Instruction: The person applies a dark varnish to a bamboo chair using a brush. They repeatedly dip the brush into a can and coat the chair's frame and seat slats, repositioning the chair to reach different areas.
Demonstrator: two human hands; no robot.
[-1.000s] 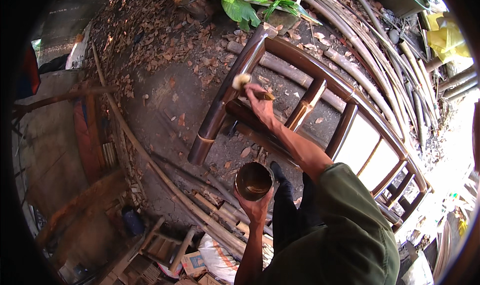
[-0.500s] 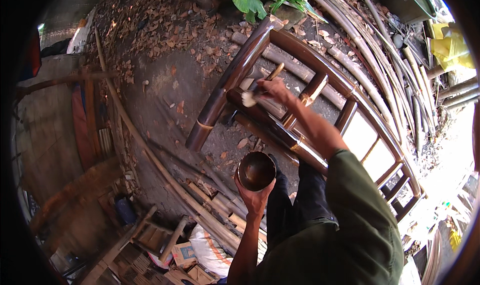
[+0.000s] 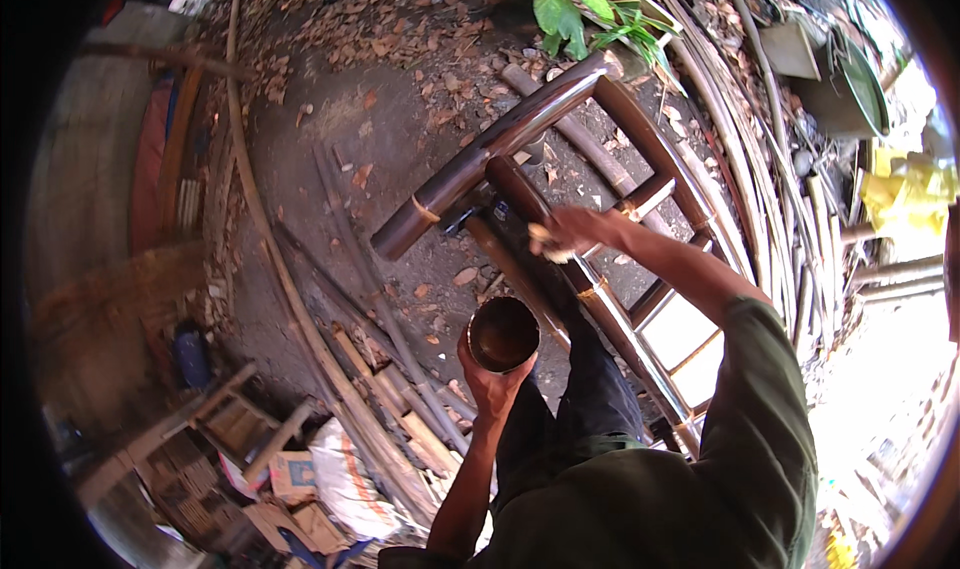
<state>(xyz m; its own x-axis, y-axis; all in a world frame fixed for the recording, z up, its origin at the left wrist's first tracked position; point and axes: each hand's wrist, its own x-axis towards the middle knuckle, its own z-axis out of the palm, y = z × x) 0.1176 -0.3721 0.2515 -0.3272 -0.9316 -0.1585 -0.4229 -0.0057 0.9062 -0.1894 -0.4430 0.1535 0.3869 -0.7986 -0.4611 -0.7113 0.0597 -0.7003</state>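
Note:
My left hand (image 3: 495,384) is wrapped round a round, open bowl-like container (image 3: 503,336) with a brown inside and a thin pale rim. Its contents, if any, are too dark to make out. Fingers closed, my right hand (image 3: 585,229) grips a brush whose pale bristles (image 3: 549,251) rest against or just over an inner rail. That rail belongs to a glossy dark brown bamboo frame (image 3: 455,181), which stands tilted in front of me and to the right. The brush handle is mostly hidden by the hand, and motion smears both slightly.
Long bamboo poles (image 3: 262,231) curve along the left, and more poles (image 3: 735,119) lie at the right. A green bin (image 3: 850,94) and yellow plastic (image 3: 908,191) are at the far right. A white sack (image 3: 345,479) and cardboard boxes (image 3: 293,476) sit lower left. Dry leaves litter the ground.
My right hand has swept the brush nearer to me and to the right along the inner rail. The left hand still holds the container. The whole view has shifted and turned a little.

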